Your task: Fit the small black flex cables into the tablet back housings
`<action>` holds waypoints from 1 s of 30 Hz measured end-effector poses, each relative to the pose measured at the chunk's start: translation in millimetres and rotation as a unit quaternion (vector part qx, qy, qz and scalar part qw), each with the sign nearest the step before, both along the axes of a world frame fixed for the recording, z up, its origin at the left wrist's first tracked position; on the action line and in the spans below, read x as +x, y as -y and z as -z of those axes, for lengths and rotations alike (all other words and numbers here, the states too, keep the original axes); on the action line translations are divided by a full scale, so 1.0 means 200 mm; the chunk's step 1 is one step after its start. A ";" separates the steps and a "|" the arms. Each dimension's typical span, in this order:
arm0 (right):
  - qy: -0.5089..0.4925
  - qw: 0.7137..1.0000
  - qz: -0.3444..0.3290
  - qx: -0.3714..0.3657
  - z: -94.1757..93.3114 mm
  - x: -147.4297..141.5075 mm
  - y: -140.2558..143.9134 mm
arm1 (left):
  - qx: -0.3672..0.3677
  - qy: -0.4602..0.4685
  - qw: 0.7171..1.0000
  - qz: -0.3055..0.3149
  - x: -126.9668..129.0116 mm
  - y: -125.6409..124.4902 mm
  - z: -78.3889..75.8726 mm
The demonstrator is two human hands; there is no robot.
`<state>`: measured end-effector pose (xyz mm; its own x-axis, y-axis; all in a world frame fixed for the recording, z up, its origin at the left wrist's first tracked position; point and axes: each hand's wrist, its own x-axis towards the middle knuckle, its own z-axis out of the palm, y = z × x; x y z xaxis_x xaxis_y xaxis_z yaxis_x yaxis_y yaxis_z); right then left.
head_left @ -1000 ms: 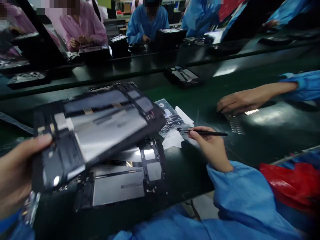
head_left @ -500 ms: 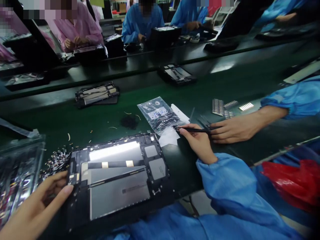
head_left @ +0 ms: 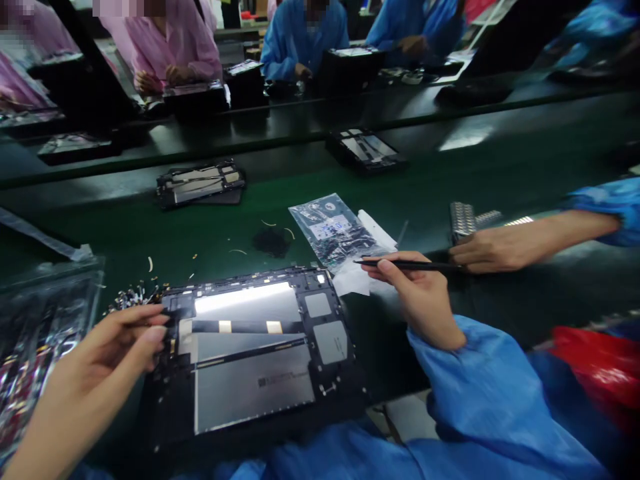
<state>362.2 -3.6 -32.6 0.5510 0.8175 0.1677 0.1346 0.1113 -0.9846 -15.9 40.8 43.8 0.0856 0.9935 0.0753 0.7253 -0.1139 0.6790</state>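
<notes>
An opened tablet chassis with silver shielding lies face down on the green belt in front of me. My left hand rests at its left edge, fingers pinched near the top-left corner; what they pinch is too small to tell. My right hand holds a thin black tool, its tip pointing left over a white paper slip. Beside it lies a clear bag of small parts.
A co-worker's hand reaches in from the right near silver part strips. Two more tablet chassis lie further up the belt. A plastic tray sits at left, small loose parts by it. People work opposite.
A second chassis that my left hand held up a second ago now lies further up the belt. My left hand moved to the near chassis's top-left corner. The co-worker's hand shifted.
</notes>
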 end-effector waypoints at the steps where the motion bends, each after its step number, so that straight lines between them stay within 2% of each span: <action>1: -0.016 1.000 -0.023 0.007 -0.04 -0.05 -0.01 | -0.027 0.034 0.999 0.033 0.05 0.00 -0.02; 4: -0.071 0.988 -0.139 0.016 -0.18 -0.20 -0.04 | -0.095 0.105 0.980 0.137 0.18 0.00 -0.06; 7: -0.121 0.955 -0.270 -0.014 -0.30 -0.36 -0.09 | -0.164 0.146 0.953 0.207 0.28 0.01 -0.08; 10: -0.161 0.917 -0.357 -0.067 -0.36 -0.48 -0.14 | -0.224 0.191 0.925 0.242 0.33 0.02 -0.08; 12: -0.192 0.894 -0.390 -0.106 -0.38 -0.53 -0.16 | -0.249 0.223 0.913 0.234 0.35 0.03 -0.08; 17: -0.273 0.861 -0.390 -0.176 -0.37 -0.59 -0.19 | -0.306 0.295 0.887 0.179 0.34 0.04 -0.06; 25: -0.307 0.838 -0.399 -0.209 -0.35 -0.60 -0.21 | -0.337 0.302 0.873 0.183 0.32 0.03 -0.05; 27: -0.295 0.846 -0.393 -0.208 -0.35 -0.59 -0.21 | -0.321 0.293 0.882 0.182 0.30 0.04 -0.05; 30: -0.225 0.894 -0.349 -0.169 -0.35 -0.58 -0.24 | -0.255 0.260 0.920 0.146 0.25 0.04 -0.05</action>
<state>245.9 44.1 37.3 -0.1632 0.9505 -0.2644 -0.2690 -0.3007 -0.9150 33.2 32.8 54.4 0.4389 0.8515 -0.2869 0.2758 0.1762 0.9449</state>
